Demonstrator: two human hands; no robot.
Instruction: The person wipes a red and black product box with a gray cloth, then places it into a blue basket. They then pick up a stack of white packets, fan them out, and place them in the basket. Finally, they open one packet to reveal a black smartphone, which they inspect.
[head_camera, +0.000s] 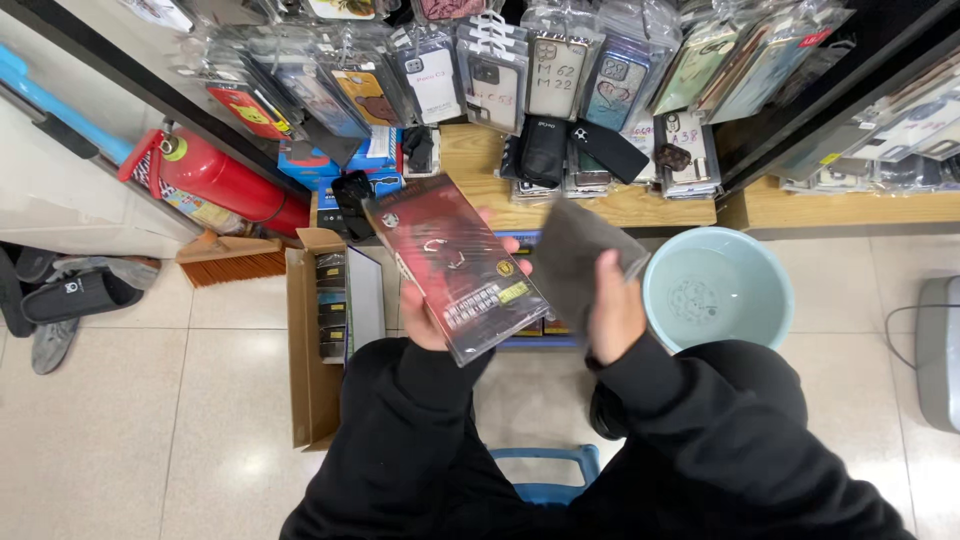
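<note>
Phone-case package (455, 268), flat, red-black, glossy, looks light, stiff and slippery, best pinched by its edges, left hand (425, 315) fingers clasped under it, right hand (615, 310) gripping grey cloth (580, 262), above a cardboard box (310, 380), pale blue basin (718, 288) beside.

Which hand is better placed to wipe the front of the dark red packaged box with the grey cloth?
The right hand, probably. It already grips the grey cloth close beside the box. The left hand holds the dark red packaged box from beneath, its face turned up, so it is occupied.
</note>
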